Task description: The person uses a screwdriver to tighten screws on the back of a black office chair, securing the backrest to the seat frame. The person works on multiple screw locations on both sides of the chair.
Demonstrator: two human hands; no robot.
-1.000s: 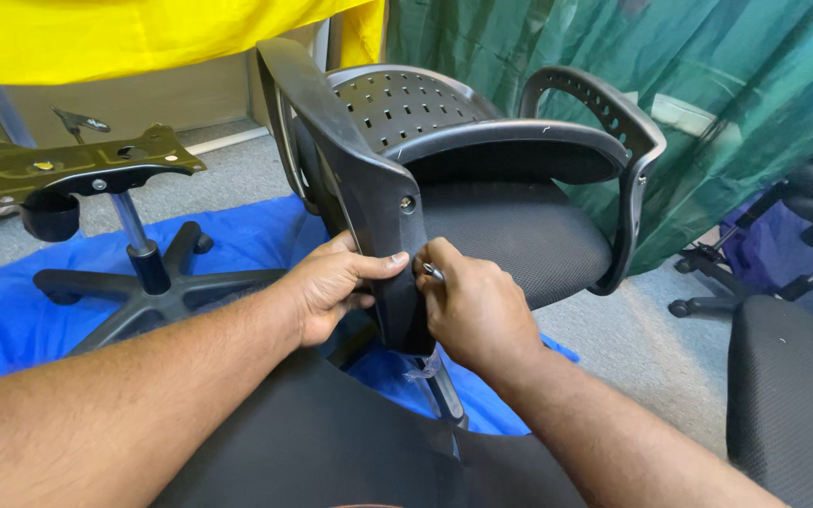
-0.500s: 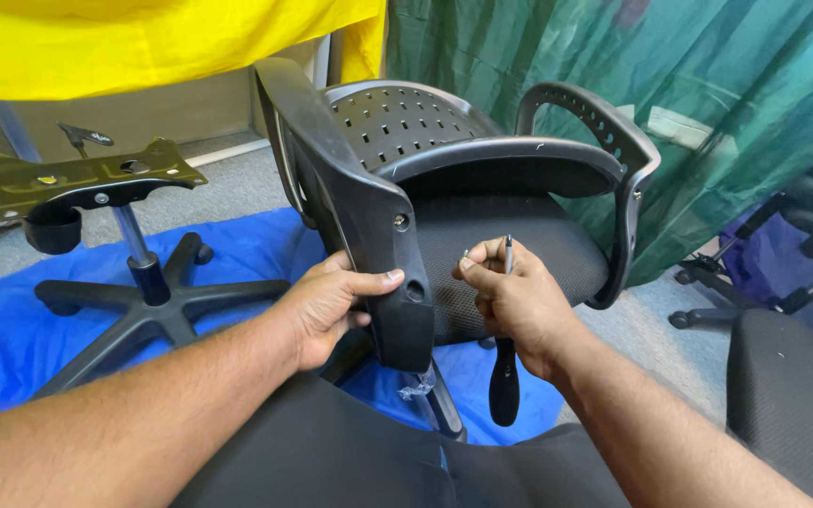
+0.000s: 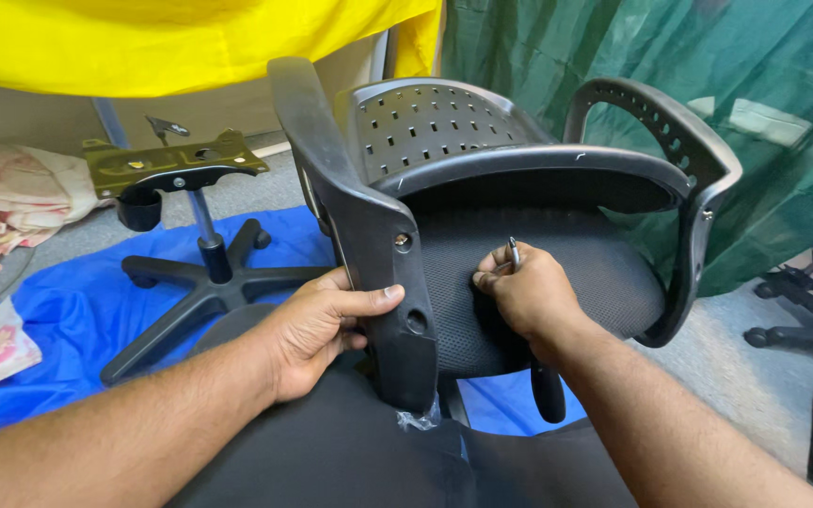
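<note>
**Head view: armrest fastening on the chair seat**

Head view shows me mid-step at the near armrest (image 3: 374,235) of the one seat shell (image 3: 519,188) on my lap. My left hand (image 3: 317,325) clamps that armrest; my right hand (image 3: 524,292) is closed around one screwdriver (image 3: 546,390). Next, I judge, the tip needs seating. Two armrests, one wheeled base (image 3: 204,282).

The right hand (image 3: 531,293) covers most of the screwdriver (image 3: 546,390) — only the metal tip above the fingers and the dark handle below the wrist show. The left hand (image 3: 317,325) hides its fingers behind the near armrest (image 3: 369,235). Both forearms run off the bottom edge.
</note>
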